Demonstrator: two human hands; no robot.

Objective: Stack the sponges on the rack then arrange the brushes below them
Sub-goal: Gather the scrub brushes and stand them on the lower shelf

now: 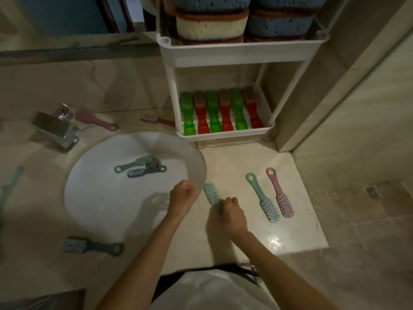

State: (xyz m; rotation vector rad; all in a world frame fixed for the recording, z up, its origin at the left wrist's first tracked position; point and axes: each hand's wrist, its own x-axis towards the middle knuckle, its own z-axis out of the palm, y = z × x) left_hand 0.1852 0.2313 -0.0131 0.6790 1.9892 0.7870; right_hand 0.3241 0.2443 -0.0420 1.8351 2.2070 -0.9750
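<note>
Right hand (234,217) grips a mint brush (211,193) right of the sink (89,198); left hand (182,195) is curled, seemingly empty. Sponges (212,25) fill the rack (223,57) top, six shelved brushes (221,113) lie below, and several loose ones remain.

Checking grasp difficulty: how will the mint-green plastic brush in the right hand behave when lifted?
The mint-green plastic brush is probably stiff: its moulded body looks rigid where the right hand grips it. Likely light, being slim. Its flat shape should not roll, though the glossy stone counter may let it slide.

White plastic rack (241,49) behind and right of round white sink (100,198).
Stacked foam sponges (212,27) on its top shelf; green and red plastic brushes (212,108) on the shelf below.
</note>
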